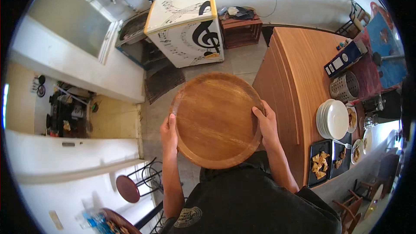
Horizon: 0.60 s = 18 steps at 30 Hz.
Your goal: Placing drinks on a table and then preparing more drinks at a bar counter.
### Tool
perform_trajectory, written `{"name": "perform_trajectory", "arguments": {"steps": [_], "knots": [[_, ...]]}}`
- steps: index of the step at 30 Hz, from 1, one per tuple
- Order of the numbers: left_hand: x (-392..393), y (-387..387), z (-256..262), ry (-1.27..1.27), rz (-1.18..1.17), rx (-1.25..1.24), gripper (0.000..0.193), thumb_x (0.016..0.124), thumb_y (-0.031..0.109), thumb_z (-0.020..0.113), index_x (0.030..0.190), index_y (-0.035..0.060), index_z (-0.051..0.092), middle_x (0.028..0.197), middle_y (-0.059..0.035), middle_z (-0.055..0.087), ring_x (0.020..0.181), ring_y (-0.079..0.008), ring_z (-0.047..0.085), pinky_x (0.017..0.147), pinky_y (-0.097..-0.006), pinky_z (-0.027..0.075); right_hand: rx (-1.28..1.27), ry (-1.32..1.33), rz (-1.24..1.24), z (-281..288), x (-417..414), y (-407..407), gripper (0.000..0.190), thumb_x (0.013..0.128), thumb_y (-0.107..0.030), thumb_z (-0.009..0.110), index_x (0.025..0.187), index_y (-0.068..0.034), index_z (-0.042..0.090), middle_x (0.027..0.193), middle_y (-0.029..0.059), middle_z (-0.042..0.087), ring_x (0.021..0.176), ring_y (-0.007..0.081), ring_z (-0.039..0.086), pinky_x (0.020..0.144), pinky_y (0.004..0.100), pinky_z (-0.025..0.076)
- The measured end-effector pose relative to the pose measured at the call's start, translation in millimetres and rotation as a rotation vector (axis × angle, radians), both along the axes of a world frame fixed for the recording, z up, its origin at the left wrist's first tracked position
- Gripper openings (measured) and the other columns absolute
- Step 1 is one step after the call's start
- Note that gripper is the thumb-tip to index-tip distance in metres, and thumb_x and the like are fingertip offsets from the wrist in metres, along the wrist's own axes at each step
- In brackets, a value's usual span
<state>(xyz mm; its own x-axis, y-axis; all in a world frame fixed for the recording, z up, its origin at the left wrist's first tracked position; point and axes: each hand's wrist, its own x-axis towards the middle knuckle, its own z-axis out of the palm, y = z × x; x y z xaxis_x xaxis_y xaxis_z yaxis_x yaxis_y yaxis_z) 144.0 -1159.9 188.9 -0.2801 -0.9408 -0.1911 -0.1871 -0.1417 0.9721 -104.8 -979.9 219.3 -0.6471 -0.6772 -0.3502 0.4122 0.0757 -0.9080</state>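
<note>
A round wooden tray point(216, 120) with a raised rim is held in front of my body, its bare upper face turned up toward me. My left hand point(169, 133) grips the left rim, thumb on top and fingers hidden beneath. On the opposite side my right hand point(267, 122) clasps the rim, its thumb lying over the inner edge. Nothing rests on the tray. To the right stands a wooden counter point(294, 71) with a stack of white plates point(336, 120) and a black tray point(312, 175) of fried food pieces point(320, 165).
Ahead stands a white chest point(185, 35) with music-note decoration, between a sink point(133, 27) and a wooden crate point(242, 32). A dark mat point(164, 83) lies on the tiled floor. A perforated metal holder point(344, 87) stands on the counter. A round-seated stool point(128, 189) is at lower left.
</note>
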Motion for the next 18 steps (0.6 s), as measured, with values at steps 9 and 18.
{"name": "perform_trajectory", "arguments": {"steps": [9, 18], "knots": [[-122.8, -182.7, -20.3, 0.117, -0.248, 0.147, 0.046, 0.100, 0.033, 0.059, 0.129, -0.0030, 0.058, 0.118, -0.0087, 0.066, 0.103, -0.0153, 0.061, 0.092, -0.0306, 0.047, 0.123, 0.164, -0.239, -25.8, -71.1, -144.0, 0.031, 0.100, -0.016, 0.055, 0.125, 0.003, 0.057, 0.112, 0.0088, 0.065, 0.104, 0.0166, 0.059, 0.093, 0.0314, 0.045], [-269.9, -326.7, -11.5, 0.071, -0.489, 0.208, 0.046, 0.100, 0.036, 0.060, 0.120, -0.0046, 0.062, 0.114, -0.0092, 0.067, 0.100, -0.0144, 0.061, 0.090, -0.0303, 0.047, 0.194, 0.246, -0.474, -13.8, -160.2, -250.1, 0.030, 0.101, -0.018, 0.055, 0.120, 0.004, 0.059, 0.105, 0.0086, 0.067, 0.095, 0.0153, 0.060, 0.088, 0.0307, 0.047]]}}
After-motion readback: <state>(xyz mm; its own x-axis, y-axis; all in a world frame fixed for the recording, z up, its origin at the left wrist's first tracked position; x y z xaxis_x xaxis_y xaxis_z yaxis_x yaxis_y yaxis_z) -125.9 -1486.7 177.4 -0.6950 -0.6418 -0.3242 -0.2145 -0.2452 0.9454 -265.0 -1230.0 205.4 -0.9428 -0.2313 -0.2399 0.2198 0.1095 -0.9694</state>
